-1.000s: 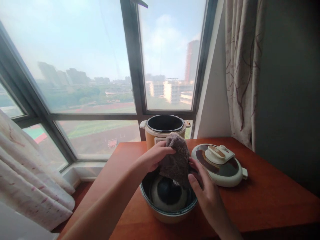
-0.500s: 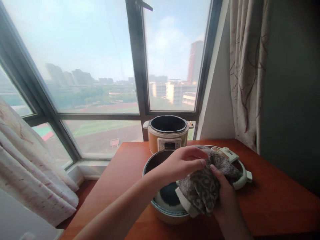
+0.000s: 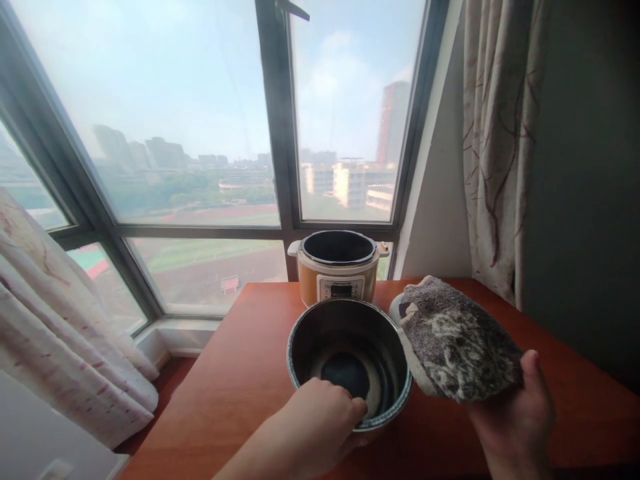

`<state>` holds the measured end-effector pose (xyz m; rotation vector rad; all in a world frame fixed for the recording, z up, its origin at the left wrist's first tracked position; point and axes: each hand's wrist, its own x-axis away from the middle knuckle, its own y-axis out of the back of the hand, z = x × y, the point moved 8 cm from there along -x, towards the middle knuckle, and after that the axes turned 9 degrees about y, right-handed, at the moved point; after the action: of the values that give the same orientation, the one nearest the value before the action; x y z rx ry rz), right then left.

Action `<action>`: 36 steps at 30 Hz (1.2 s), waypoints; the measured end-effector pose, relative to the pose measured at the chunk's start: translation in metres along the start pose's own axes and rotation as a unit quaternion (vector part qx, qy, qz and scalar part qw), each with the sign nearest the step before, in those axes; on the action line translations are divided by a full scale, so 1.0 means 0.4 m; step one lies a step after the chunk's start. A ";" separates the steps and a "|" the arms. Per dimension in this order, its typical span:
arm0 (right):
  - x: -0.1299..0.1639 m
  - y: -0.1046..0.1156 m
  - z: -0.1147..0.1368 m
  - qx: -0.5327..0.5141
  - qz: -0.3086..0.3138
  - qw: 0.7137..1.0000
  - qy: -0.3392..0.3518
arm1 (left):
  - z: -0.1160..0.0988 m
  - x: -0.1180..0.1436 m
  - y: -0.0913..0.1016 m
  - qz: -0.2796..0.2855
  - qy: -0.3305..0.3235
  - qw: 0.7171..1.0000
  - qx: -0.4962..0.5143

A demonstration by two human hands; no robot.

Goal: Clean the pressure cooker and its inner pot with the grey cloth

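Observation:
A round inner pot with a dark inside stands on the red-brown table in front of me. My left hand grips its near rim, thumb inside. My right hand holds a grey-brown patterned cloth up to the right of the pot, spread over my fingers. The cloth hides most of the cooker lid lying behind it. Past the pot, by the window, stands the orange cooker body, open at the top.
A large window runs behind the table. Patterned curtains hang at the right and at the lower left. A dark wall closes the right side. The window sill lies left of the table.
The cloth has come out of the pot and moved right, now held by my right hand alone. My left hand let go of it and dropped to the pot's near rim.

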<state>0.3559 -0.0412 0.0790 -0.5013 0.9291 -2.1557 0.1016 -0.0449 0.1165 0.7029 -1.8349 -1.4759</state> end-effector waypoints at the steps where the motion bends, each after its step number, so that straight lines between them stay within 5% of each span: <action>1: -0.002 0.005 -0.004 0.005 -0.003 1.000 -0.004 | -0.002 0.000 -0.001 -0.009 0.002 1.000 -0.004; 9: -0.021 0.049 0.009 0.044 -0.042 0.998 0.007 | -0.008 0.029 0.017 -0.026 0.017 1.000 0.006; 15: -0.026 0.043 0.030 0.097 -0.024 0.991 0.085 | 0.062 0.066 0.023 -0.120 0.044 0.974 0.184; 21: -0.024 0.020 -0.023 0.132 0.001 0.988 0.074 | 0.116 0.103 0.028 -0.218 0.054 0.905 0.362; 28: -0.016 0.003 -0.073 0.178 0.047 0.980 0.079 | 0.161 0.139 0.008 -0.325 0.101 0.789 0.511; 36: -0.007 -0.070 -0.078 0.273 0.134 0.945 0.119 | 0.221 0.139 -0.051 -0.337 0.169 0.703 0.602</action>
<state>0.3261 -0.0114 0.0789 0.1554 0.4467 -2.1228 -0.0020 -0.0370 0.0938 2.2734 -2.1592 -0.1312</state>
